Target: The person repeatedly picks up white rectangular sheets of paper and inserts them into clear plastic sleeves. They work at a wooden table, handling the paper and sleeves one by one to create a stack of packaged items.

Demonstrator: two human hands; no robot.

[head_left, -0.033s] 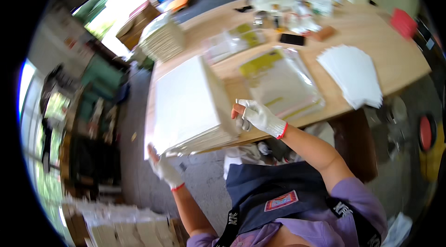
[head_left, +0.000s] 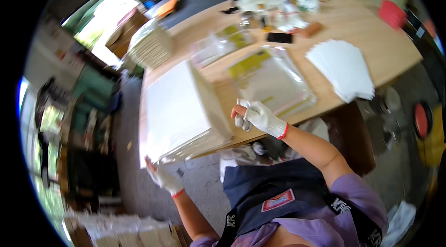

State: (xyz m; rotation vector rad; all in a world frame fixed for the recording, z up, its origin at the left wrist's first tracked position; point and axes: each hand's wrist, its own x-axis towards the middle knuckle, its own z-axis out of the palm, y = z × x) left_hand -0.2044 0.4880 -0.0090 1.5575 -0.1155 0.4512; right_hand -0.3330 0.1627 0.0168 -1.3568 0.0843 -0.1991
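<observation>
A tall stack of white sheets in clear wrapping (head_left: 173, 103) stands at the table's near left corner. My left hand (head_left: 163, 177), in a white fingertip-less glove with a red cuff, is at the stack's near left corner. Its fingers are stretched out; whether they touch the stack I cannot tell. My right hand (head_left: 261, 118), gloved alike, hovers right of the stack near the table's front edge. Its fingers are curled in and nothing shows in them. Beyond it lies a pile of clear plastic bags with yellow-green print (head_left: 267, 80).
A fanned pile of white sheets (head_left: 343, 70) lies on the right of the wooden table (head_left: 390, 38). A black phone (head_left: 279, 37) and smaller plastic packets (head_left: 220, 45) are farther back. Another wrapped stack (head_left: 151, 45) stands at the far left. Wrapped bundles (head_left: 134, 235) sit at lower left.
The view has shifted slightly, so the table and its things appear farther left and a little higher or lower in places. Both hands keep nearly the same pose.
</observation>
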